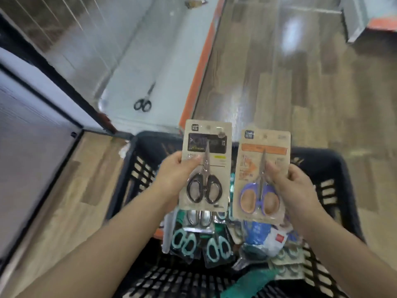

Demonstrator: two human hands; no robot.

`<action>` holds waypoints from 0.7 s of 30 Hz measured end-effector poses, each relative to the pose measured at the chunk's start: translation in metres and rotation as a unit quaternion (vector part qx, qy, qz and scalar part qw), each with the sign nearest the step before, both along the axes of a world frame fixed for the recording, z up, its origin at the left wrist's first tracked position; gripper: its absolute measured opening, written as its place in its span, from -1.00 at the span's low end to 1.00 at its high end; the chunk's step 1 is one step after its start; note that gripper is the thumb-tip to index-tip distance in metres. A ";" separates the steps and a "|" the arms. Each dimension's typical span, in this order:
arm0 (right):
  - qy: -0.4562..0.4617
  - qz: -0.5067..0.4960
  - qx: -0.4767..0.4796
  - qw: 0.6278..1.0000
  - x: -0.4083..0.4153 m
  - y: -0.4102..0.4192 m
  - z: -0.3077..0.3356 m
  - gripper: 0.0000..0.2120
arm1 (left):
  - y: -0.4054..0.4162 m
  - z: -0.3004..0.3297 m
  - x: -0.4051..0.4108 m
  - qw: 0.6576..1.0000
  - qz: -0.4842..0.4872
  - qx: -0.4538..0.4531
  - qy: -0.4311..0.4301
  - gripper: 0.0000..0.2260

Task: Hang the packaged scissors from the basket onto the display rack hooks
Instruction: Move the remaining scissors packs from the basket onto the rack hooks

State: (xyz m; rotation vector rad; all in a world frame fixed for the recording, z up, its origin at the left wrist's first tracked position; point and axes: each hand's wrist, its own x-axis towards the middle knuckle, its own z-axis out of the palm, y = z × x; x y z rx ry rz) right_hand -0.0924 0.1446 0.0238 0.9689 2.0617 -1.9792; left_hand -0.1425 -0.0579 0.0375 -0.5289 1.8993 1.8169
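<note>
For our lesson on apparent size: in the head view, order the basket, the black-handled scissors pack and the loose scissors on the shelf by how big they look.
1. Basket
2. Black-handled scissors pack, held near the camera
3. Loose scissors, farther off, so true size is unsure

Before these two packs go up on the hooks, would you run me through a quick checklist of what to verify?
1. Left hand grips the black-handled scissors pack: ok.
2. Right hand grips the purple-handled scissors pack: ok.
3. Both packs lifted above the basket: ok.
4. Cards upright, top edges up: ok.
5. Hang holes clear: cannot tell, blurred.
6. Free hook in view: not ok, none visible.
</note>
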 end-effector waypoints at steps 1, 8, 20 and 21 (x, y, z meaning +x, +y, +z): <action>0.009 0.006 -0.002 1.000 -0.009 -0.004 0.028 -0.83 | -0.005 0.029 -0.004 1.000 0.008 0.006 0.007 -0.87; 0.099 0.120 -0.012 0.988 -0.079 -0.054 0.302 -0.76 | -0.060 0.293 -0.043 0.991 0.086 -0.004 0.099 -0.91; 0.270 0.239 -0.037 0.932 -0.077 -0.130 0.654 -0.90 | -0.141 0.648 0.032 0.940 0.232 -0.019 0.248 -0.90; 0.277 0.250 -0.047 0.927 -0.068 -0.137 0.667 -0.87 | -0.144 0.664 0.049 0.933 0.251 -0.026 0.257 -0.92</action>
